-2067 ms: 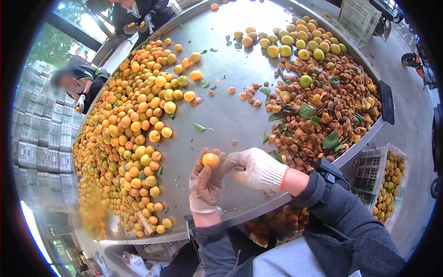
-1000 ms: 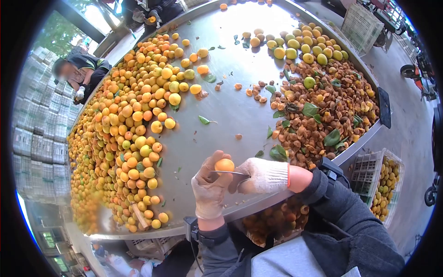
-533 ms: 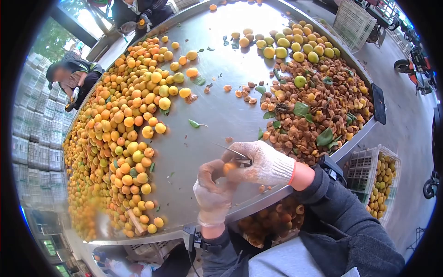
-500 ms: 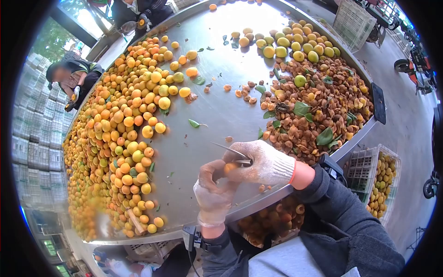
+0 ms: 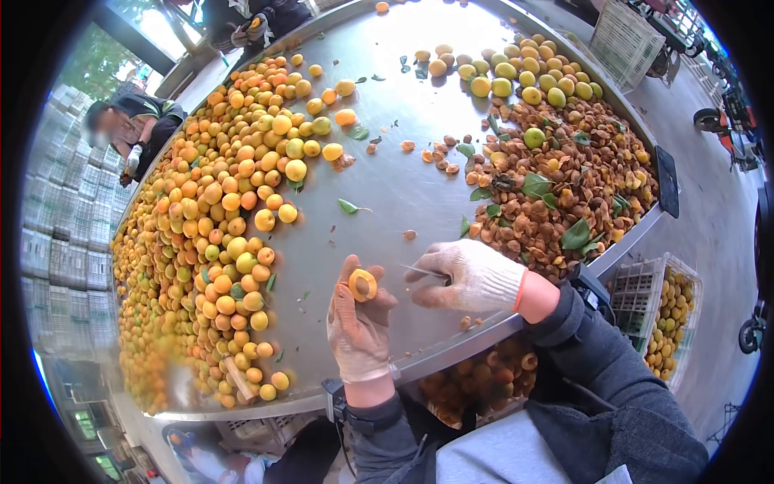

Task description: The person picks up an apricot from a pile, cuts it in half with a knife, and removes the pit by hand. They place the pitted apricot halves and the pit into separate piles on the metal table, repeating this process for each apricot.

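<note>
Both hands wear whitish gloves above the near edge of a metal table (image 5: 322, 250). Between the fingers of my left hand (image 5: 359, 327) is a cut apricot (image 5: 363, 285), its inside facing up and a brown pit showing in the middle. To the right, my right hand (image 5: 472, 277) is closed round a small knife (image 5: 425, 271), whose thin blade points left toward the fruit without touching it. A big heap of whole apricots (image 5: 234, 194) covers the left part of the table. On the right lies a pile of brown pits (image 5: 556, 177) mixed with green leaves.
Greenish-yellow fruits (image 5: 532, 77) lie behind the pits. A phone-like black object (image 5: 667, 181) rests on the right rim. Beside the table stands a crate of fruit (image 5: 637, 298); more fruit (image 5: 484, 375) sits below the near edge. Co-workers (image 5: 137, 129) are across the left edge.
My hands have moved apart. The apricot, earlier mostly hidden between them, now shows its cut face in my left hand, while the knife has moved off to the right.
</note>
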Motion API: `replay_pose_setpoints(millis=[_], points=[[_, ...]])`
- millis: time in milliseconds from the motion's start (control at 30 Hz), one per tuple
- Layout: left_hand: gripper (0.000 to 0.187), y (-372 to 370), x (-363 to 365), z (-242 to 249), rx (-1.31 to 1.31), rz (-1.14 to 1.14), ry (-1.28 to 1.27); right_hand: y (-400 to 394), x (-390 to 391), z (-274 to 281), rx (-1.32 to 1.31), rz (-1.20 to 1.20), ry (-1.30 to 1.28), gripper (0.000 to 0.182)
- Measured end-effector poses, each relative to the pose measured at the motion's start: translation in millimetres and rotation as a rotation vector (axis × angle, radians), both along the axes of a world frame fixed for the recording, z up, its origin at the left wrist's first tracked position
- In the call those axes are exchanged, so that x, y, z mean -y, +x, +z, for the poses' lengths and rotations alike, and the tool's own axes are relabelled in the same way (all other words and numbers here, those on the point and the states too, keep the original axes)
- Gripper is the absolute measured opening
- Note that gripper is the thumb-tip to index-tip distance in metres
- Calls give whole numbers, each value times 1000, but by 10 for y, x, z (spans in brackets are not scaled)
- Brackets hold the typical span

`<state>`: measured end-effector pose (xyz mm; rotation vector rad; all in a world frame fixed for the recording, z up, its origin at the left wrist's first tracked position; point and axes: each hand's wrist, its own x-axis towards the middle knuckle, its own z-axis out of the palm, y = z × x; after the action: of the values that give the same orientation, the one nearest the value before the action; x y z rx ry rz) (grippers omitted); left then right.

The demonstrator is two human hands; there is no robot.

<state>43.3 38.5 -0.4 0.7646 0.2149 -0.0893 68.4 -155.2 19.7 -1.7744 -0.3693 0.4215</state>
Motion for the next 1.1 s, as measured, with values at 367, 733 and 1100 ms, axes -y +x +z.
replay_pose_setpoints(millis=[367, 733, 1100], points=[[45, -117, 330, -50, -140, -135, 164, -25, -147, 236, -40, -834, 986, 19], [36, -105, 571, -110, -216, -42, 255, -12, -149, 111, 25, -784, 999, 18], [39, -145, 675, -249, -48, 99, 413, -25, -248, -19, 446, -793, 667, 20]])
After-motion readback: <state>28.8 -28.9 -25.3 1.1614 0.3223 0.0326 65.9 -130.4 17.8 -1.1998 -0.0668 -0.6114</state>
